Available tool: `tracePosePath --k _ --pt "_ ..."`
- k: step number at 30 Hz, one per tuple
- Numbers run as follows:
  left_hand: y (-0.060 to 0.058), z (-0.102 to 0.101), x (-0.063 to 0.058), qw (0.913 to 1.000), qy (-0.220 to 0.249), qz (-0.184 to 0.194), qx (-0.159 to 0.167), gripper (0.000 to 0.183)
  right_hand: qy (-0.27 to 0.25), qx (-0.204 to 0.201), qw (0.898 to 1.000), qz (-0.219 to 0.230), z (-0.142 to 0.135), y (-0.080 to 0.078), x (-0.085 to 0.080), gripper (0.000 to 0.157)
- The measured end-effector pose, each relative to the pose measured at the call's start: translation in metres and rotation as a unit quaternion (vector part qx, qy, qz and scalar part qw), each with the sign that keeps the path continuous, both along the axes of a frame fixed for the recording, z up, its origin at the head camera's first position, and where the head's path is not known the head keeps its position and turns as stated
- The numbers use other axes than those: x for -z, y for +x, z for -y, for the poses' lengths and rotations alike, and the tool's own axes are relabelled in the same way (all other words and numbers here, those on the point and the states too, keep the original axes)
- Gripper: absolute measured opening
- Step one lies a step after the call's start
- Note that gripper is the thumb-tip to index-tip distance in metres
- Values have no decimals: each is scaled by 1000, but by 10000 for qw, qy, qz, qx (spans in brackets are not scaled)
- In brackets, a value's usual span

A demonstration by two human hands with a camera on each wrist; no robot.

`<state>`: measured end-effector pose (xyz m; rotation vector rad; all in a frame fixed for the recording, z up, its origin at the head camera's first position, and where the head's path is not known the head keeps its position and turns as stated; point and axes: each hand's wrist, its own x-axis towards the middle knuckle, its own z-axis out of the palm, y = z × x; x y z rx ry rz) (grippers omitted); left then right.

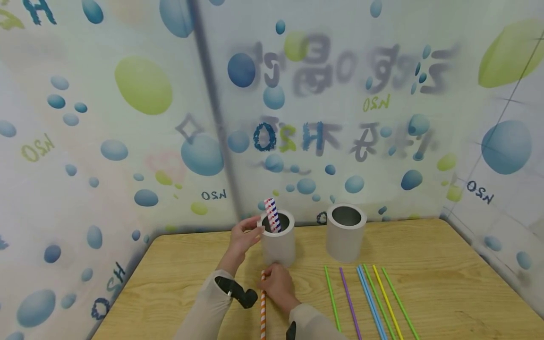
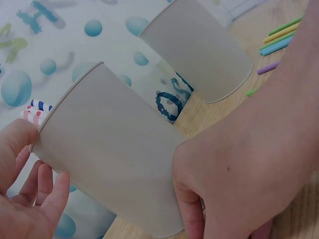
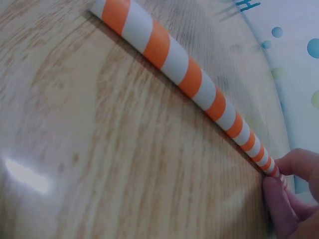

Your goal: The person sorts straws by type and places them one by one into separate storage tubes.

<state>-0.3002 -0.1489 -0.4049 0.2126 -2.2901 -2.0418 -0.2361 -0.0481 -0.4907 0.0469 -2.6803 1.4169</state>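
Right hand (image 1: 279, 285) pinches far end of orange-and-white striped straw (image 1: 263, 312), axis running bodyward; left hand (image 1: 244, 240) lightly grips off-white cylindrical cup (image 1: 278, 248) just beyond.

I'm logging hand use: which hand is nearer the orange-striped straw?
Right. The right hand pinches the orange-striped straw near its far end; the left hand is beyond that end, at the rim of the container holding patterned straws.

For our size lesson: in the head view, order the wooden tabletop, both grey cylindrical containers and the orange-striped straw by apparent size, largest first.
1. Wooden tabletop
2. Left container, right container: look alike
3. Orange-striped straw
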Motion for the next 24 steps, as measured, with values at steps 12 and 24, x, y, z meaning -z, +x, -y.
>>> tracePosePath --k 12,24 --pt "-3 0 2 10000 -22 67 -10 34 -490 -209 9974 492 -3 -7 4 19" --pt "-3 1 4 10000 -40 90 4 35 -2030 -479 9697 1271 -10 -13 8 20"
